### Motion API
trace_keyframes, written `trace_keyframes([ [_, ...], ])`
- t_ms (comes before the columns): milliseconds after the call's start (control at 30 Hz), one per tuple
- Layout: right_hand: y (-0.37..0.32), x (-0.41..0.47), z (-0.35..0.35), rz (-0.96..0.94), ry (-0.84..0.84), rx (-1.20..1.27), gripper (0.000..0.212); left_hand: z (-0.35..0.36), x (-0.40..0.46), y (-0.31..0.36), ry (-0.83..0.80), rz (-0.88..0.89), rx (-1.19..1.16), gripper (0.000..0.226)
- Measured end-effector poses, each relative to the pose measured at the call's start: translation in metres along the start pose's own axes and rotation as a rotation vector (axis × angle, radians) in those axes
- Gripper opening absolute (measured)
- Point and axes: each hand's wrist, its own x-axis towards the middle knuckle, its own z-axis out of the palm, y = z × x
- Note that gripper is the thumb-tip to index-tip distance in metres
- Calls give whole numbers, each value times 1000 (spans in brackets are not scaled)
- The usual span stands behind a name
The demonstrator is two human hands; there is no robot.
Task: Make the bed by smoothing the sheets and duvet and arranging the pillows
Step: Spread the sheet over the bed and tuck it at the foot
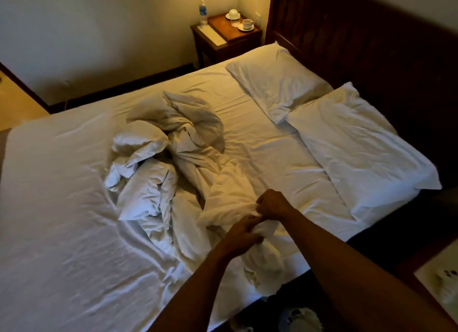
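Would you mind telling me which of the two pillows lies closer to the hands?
The pillow on the near side of the bed, by the edge; the other pillow lies farther off, toward the nightstand.

text: none legible | water bottle on the bedside surface: blue label, wording too small and blurred to read | flat white card beside it: no readable print | white bedding: no visible marks or tags

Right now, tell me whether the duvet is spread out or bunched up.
Bunched up. The duvet lies twisted in a heap mid-bed, bare sheet around it; both hands, left hand and right hand, grip its near end.
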Motion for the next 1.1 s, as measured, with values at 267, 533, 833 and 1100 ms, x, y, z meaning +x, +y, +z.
trace_keyframes([
  [267, 33, -16, -7, -6, 151, 550, 21, -27, -11, -30, 344, -525, -547, 52],
  [533, 98, -33, -54, 89, 126, 502, 19, 16, 68, 69, 491, -130, -314, 18],
  [833, 210, -63, -194, 223, 203, 1179, 56, 200, 151, 156, 104, 139, 321, 30],
  [1100, 333, -84, -215, 238, 514, 586, 19, 293, 188, 204, -179, 192, 284, 19],
])
